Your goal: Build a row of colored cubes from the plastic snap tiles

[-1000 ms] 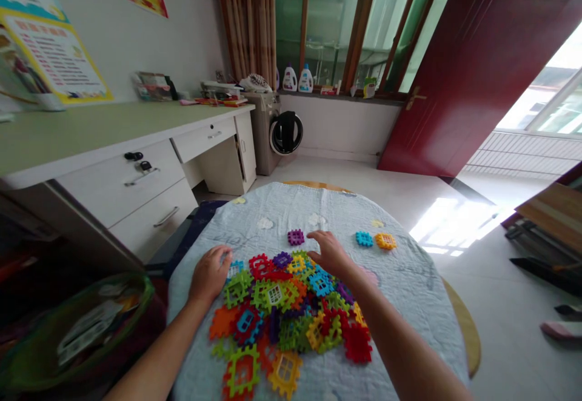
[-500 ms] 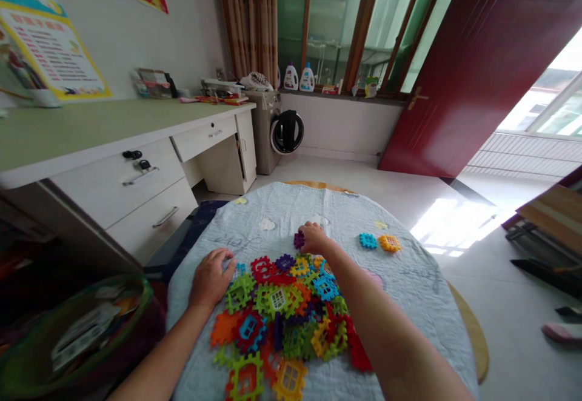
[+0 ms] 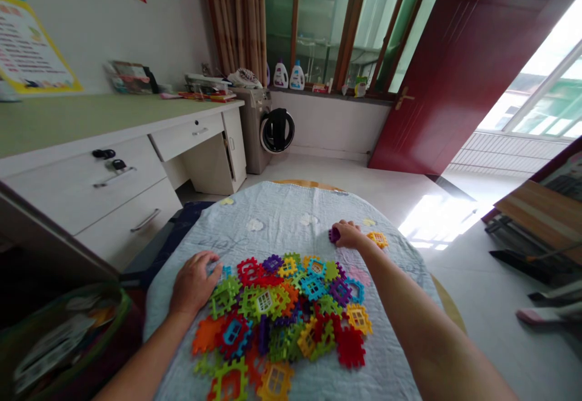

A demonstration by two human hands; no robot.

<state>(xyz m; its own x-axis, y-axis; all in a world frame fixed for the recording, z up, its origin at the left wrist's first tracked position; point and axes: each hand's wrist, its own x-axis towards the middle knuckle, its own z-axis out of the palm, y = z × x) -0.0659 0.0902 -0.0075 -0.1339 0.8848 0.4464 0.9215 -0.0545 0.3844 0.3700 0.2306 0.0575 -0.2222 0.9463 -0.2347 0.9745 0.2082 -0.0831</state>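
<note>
My right hand (image 3: 348, 234) is closed round a purple plastic building block (image 3: 334, 235) at the right of the table, close beside a yellow block (image 3: 377, 240). The blue block seen there earlier is hidden by this hand. On the cloth at the left rests my left hand (image 3: 196, 281), fingers loosely curved and apart, with nothing in it. It lies against the edge of a pile of notched blocks, near a green block (image 3: 225, 297) and a partly covered light blue one. Red, orange, purple and yellow pieces, some with window frames, fill the pile.
A pale blue cloth (image 3: 273, 231) covers the round table. At the left stand a desk (image 3: 113, 116) with drawers and a basket (image 3: 122, 310) of odds and ends. A washing machine (image 3: 254, 128) with its door ajar and a red door (image 3: 422, 74) are farther back.
My right hand has carried the purple block rightward, from behind the pile to beside the yellow block. My left hand stays beside the pile. The whole view has shifted slightly.
</note>
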